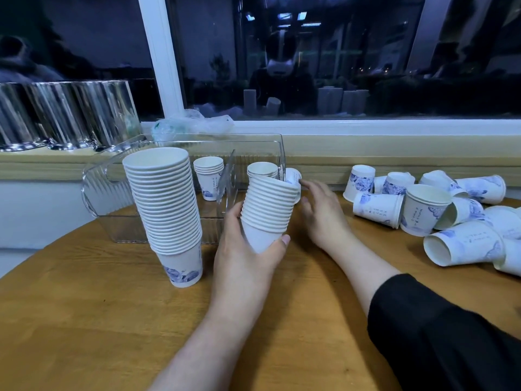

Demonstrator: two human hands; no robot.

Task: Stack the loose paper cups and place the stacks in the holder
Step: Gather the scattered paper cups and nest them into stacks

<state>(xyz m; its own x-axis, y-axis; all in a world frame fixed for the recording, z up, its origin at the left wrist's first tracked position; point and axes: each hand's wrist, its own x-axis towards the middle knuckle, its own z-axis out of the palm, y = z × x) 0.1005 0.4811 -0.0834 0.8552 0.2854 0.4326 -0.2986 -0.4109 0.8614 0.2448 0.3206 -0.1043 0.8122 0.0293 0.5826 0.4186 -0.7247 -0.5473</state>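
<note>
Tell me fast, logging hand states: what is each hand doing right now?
Left hand: closed around a short stack of cups.
Right hand: open, fingers spread, holding nothing, beside that stack.

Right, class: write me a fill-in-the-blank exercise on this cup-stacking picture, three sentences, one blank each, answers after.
1. The left hand grips a stack of white paper cups while the right hand is ____.
2. The tallest stack of white paper cups stands on the round ____ table.
3. The clear plastic holder has a short stack of cups ____ it.

Answers: open; wooden; inside
</note>
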